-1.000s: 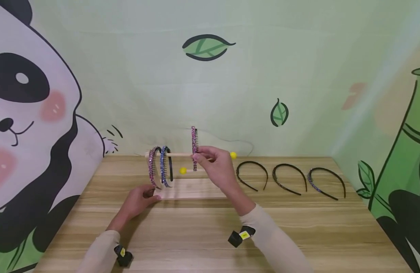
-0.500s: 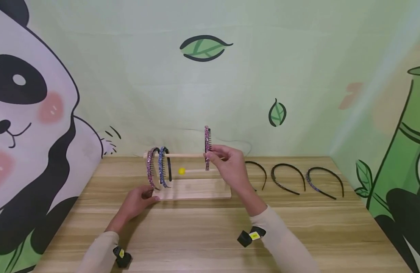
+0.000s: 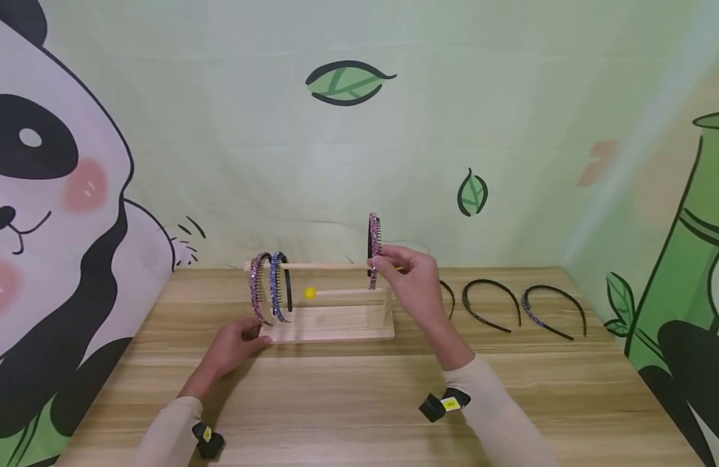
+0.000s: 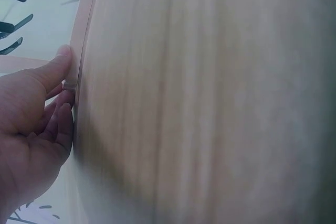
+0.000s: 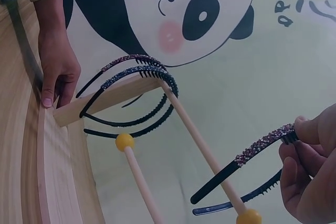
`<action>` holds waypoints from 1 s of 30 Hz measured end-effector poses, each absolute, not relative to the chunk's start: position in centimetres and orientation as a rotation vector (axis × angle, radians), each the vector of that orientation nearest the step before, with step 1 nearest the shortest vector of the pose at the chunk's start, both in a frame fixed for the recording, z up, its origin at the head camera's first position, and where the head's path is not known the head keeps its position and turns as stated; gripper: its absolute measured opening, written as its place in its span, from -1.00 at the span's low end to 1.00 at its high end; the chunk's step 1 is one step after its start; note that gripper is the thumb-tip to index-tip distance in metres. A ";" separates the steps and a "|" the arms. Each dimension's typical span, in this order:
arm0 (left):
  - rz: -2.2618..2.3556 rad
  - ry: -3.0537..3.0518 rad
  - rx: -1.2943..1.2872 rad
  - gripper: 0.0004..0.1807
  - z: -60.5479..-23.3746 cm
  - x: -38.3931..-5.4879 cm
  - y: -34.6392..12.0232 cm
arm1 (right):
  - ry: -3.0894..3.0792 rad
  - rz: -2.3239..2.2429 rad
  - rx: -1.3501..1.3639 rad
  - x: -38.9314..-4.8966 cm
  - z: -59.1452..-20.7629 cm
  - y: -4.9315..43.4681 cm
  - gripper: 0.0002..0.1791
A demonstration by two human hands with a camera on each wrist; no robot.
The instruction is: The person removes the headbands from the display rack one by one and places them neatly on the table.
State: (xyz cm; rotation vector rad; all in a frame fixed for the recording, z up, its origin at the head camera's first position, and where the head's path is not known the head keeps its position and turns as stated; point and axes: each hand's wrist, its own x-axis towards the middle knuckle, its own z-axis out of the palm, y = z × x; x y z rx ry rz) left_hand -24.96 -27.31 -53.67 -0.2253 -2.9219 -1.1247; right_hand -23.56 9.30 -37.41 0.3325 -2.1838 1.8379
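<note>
My right hand (image 3: pixel 414 279) pinches a pink glitter headband (image 3: pixel 375 237) between thumb and fingers. In the right wrist view its two arms straddle the upper rod (image 5: pixel 195 129) of a wooden stand, close to the yellow ball (image 5: pixel 249 217) at the rod's end. My left hand (image 3: pixel 233 347) grips the front left corner of the stand's base (image 3: pixel 330 323), thumb on top and the other fingers curled at the side. Near the rod's left end hang another pink glitter headband (image 3: pixel 256 285) and a blue one (image 3: pixel 275 285), side by side.
Right of the stand, three headbands lie in a row on the wooden table (image 3: pixel 336 402): one partly behind my right hand, a dark one (image 3: pixel 492 305), and a blue-glittered one (image 3: pixel 534 311). A lower rod with a yellow ball (image 3: pixel 310 293) points left. A printed panda backdrop (image 3: pixel 231 143) stands behind.
My right hand has moved right along the upper rod with the pink headband, from mid-rod to near its right end. The left hand keeps its hold on the base.
</note>
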 end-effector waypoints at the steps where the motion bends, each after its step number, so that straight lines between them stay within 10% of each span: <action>1: -1.122 -2.923 -0.227 -0.54 -53.7 -25.0 -27.3 | -2.183 1.830 0.329 -23.6 -37.4 9.4 -0.70; 30: -1.120 -2.933 -0.234 -0.54 -53.5 -24.9 -27.4 | -2.225 1.745 0.199 -23.0 -37.9 14.9 -0.69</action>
